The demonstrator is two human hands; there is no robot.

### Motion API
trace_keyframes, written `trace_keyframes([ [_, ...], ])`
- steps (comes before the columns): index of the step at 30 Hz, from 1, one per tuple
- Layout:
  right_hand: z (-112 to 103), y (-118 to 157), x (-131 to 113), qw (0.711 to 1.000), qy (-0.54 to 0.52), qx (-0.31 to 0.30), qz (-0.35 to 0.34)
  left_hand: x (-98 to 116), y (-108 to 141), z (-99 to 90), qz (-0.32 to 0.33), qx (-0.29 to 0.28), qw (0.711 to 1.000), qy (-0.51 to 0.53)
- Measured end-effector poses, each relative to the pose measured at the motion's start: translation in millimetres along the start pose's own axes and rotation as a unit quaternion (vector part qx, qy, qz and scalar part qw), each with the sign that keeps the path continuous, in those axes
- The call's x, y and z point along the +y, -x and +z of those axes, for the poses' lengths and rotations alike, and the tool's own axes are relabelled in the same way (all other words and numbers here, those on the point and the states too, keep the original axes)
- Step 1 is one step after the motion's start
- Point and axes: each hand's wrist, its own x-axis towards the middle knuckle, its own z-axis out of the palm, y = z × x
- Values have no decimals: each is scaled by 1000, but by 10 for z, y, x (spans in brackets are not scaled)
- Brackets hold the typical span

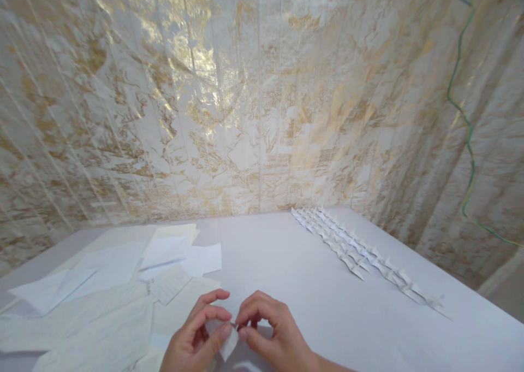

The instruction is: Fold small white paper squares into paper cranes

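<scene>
Near the table's front edge, a small piece of folded white paper is pinched between my two hands. My left hand has its thumb and a finger closed on the paper's left side, with the other fingers curled above. My right hand grips its upper right edge between thumb and fingertips. The paper comes to a point at the bottom; its upper part is partly hidden by my fingers. To the right lie rows of small folded white paper figures with pointed tips, set close together.
Loose, overlapping white and cream sheets, some with faint writing, cover the left of the white table. Behind it hangs a gold-patterned, shiny curtain. A green-yellow cord hangs down at the right.
</scene>
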Motion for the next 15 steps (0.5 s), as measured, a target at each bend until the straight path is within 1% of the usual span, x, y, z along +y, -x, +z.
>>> trace_keyframes([
  [2,12,6,24,1000,-15,0,-1,10,-8,9,-18,15,1000,8],
  [6,22,15,47,999,-37,-1,14,53,-3,52,-29,58,998,26],
  [11,4,11,43,1000,-8,3,20,108,4,87,-97,65,990,77],
  [15,-5,6,30,1000,18,0,19,126,18,102,-130,58,982,123],
])
